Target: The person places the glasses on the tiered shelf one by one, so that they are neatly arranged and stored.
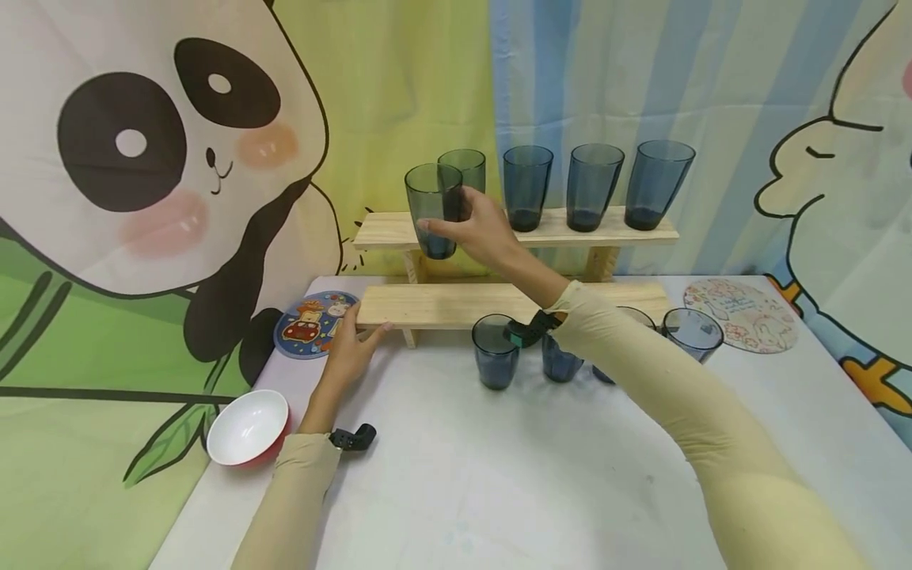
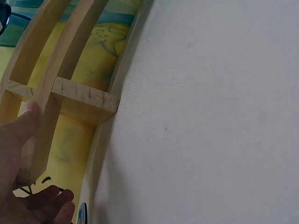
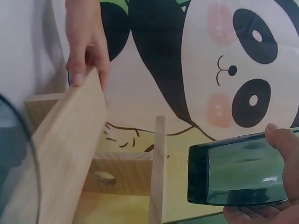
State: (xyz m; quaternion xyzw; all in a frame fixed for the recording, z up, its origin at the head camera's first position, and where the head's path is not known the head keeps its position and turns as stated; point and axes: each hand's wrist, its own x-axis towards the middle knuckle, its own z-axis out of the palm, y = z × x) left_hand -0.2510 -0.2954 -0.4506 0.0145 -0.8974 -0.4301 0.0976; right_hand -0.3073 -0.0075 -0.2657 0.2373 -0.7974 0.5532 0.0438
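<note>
My right hand [image 1: 488, 229] grips a blue-grey drinking glass [image 1: 431, 210] upright, in front of the upper shelf's left end. In the right wrist view, the thumb and fingers hold the glass [image 3: 238, 170] around its sides, its base pointing left. My left hand [image 1: 349, 352] pinches the left end of the lower board of a two-tier wooden shelf [image 1: 427, 305]; in the left wrist view its thumb presses the board's edge [image 2: 39, 126]. Several matching glasses [image 1: 527, 186] stand in a row on the upper board [image 1: 385, 229], one partly behind the held glass.
On the table, several more glasses [image 1: 495, 356] stand before the shelf, some hidden by my right arm. A red-and-white bowl [image 1: 249, 427] sits at left. Round printed mats, one blue [image 1: 306, 332] and one pale [image 1: 744, 315], flank the shelf. Printed curtains hang behind.
</note>
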